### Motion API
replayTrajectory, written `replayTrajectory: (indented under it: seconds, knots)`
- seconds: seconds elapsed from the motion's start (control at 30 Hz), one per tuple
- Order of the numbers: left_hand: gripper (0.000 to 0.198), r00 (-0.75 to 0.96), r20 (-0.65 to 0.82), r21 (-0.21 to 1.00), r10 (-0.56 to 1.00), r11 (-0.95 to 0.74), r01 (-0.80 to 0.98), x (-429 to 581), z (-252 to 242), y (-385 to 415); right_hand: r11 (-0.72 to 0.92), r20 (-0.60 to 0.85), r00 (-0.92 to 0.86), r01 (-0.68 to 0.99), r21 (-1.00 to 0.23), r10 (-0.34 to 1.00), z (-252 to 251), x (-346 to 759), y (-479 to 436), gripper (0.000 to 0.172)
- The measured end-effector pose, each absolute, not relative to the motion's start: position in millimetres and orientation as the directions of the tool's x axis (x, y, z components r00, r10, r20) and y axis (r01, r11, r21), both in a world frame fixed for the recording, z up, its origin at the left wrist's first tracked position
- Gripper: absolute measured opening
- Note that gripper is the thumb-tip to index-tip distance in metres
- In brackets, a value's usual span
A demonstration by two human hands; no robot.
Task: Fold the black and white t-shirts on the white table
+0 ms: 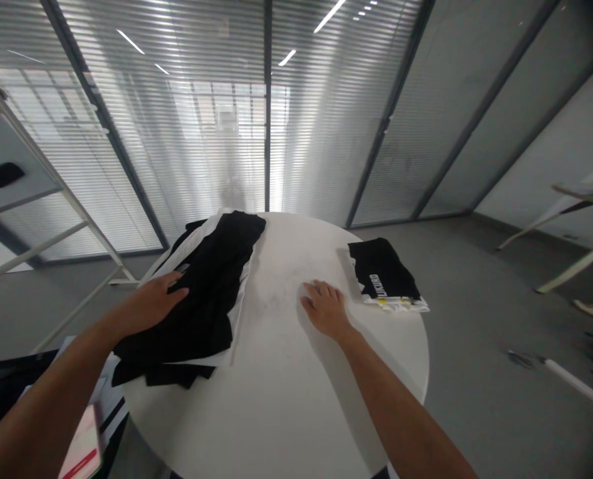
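My left hand [154,303] rests on the top black garment [216,293] of a loose stack of black and white clothes on the left of a round white table [281,399]. Its thumb and forefinger are apart; the other fingers are partly hidden. Slightly curled and spread, the fingers of my right hand [326,307] touch the bare tabletop and hold nothing. To the right of that hand lies a small folded pile [383,269], black on top with white lettering, with white and yellow edges below.
Beyond the table stands a glass partition with blinds [316,153]. A white metal-framed stand [61,183] is at the left. Below left lie a pink and white box [84,442] and dark fabric. Table legs [576,266] stand at the far right.
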State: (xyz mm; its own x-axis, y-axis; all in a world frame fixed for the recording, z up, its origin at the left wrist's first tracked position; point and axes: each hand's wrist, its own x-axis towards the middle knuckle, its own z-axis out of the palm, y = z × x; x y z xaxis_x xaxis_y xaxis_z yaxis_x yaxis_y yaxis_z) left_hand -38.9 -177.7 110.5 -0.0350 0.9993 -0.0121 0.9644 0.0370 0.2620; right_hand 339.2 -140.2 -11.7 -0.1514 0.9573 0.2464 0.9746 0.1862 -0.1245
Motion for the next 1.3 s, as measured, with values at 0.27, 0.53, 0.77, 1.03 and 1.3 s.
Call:
replayTrajectory:
  seconds: [0.27, 0.53, 0.77, 1.03, 1.3]
  knots:
    - [0.05, 0.178, 0.151, 0.588, 0.972, -0.233, 0.774, 89.5, 144.9, -165.7, 0.18, 0.245, -0.061, 0.849, -0.497, 0.968, -1.9, 347.8, -132.8, 0.03]
    - [0.065, 0.697, 0.08, 0.817, 0.712, -0.448, 0.364, 189.3, 96.0, -178.0, 0.17, 0.168, -0.027, 0.238, -0.956, 0.985, 11.5, 357.3, -133.9, 0.044]
    - [0.042, 0.528, 0.087, 0.435, 0.845, -0.509, 0.743, 122.4, 81.5, -194.7, 0.223, 0.194, -0.124, 0.293, -0.93, 0.973, 14.0, 348.4, -138.9, 0.042]
    - [0.035, 0.328, 0.014, 0.12, 0.945, -0.327, 0.937, 35.3, 47.8, -204.6, 0.014, 0.126, 0.166, 0.549, -0.836, 0.978, 25.6, 370.1, -130.5, 0.027]
    - [0.026, 0.535, -0.025, 0.365, 0.844, -0.49, 0.791, 69.7, 70.5, -214.2, -0.108, -0.03, 0.105, 0.987, -0.121, 0.994, 35.2, 408.8, -152.7, 0.026]
